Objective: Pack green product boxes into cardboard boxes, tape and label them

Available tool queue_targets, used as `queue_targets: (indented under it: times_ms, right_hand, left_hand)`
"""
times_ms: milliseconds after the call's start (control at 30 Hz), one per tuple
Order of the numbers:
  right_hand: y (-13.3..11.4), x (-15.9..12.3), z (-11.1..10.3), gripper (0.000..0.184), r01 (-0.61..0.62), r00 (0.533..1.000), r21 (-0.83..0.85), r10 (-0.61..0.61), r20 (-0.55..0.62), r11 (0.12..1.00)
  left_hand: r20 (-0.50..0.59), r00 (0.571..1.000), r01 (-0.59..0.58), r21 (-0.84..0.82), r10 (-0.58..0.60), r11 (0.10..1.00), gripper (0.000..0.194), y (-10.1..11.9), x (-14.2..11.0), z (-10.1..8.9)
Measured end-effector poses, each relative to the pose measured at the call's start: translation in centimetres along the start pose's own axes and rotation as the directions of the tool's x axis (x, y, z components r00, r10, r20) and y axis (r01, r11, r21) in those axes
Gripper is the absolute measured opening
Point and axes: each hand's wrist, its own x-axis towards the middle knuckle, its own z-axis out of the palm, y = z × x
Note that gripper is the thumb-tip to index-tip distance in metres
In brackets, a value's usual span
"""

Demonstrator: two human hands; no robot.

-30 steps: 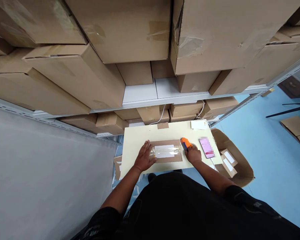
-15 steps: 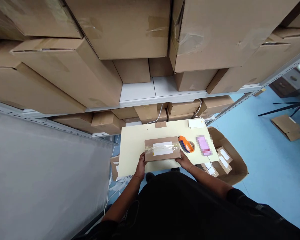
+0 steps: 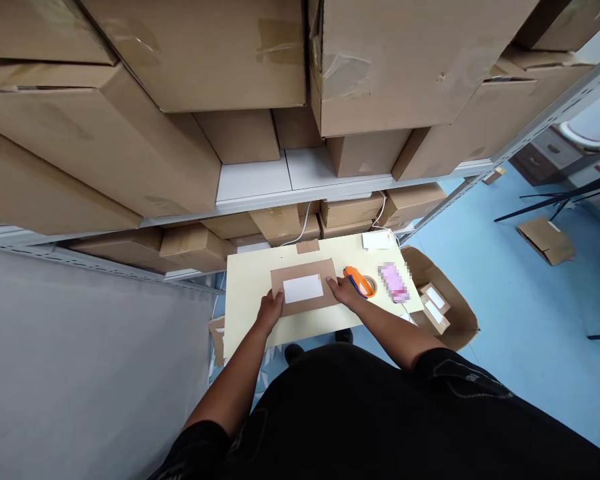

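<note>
A flat cardboard box (image 3: pixel 305 307) rests on or just above the cream tabletop (image 3: pixel 245 293), with a white label (image 3: pixel 303 289) facing up. My left hand (image 3: pixel 271 311) grips its left edge, thumb on top. My right hand (image 3: pixel 343 291) holds the right edge, also with the thumb on the upper face. The fingers underneath are hidden. Close beside my right hand lies an orange tape dispenser (image 3: pixel 359 281) with a roll of tape. Farther right is a pink blurred-out item (image 3: pixel 395 281) with a cable.
A white slip (image 3: pixel 377 240) and a brown cardboard piece (image 3: pixel 308 247) lie along the table's far edge. Right of the table stands a large open carton (image 3: pixel 463 313) holding labelled boxes. Shelving (image 3: pixel 260 193) with stacked cartons rises behind; a grey wall (image 3: pixel 95 353) is at left.
The box has been turned in my hands: the face with tape across its label is replaced by a wider face with an untaped-looking label. The camera view has shifted somewhat.
</note>
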Motion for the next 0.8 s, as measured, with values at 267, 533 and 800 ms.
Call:
queue_targets:
  times_ms: [267,533,800]
  right_hand:
    - [4.4,-2.3,-1.9,0.040,-0.011,0.949,-0.347,-0.100,-0.300,0.938]
    - [9.6,-1.5,-2.5,0.025,-0.122,0.981,-0.595,0.006,-0.192,0.794]
    - [10.1,-3.8,-4.6,0.027,0.197,0.899,-0.301,-0.294,-0.324,0.933]
  left_hand:
    - [-0.213,0.974,-0.063,0.074,0.077,0.995,0.061,-1.0,-1.9,-0.8]
    - [-0.199,0.893,-0.370,0.184,0.403,0.911,0.034,0.2,-7.9,-1.1]
    - [-0.005,0.785,-0.610,0.172,0.620,0.774,0.020,6.2,-10.9,0.3]
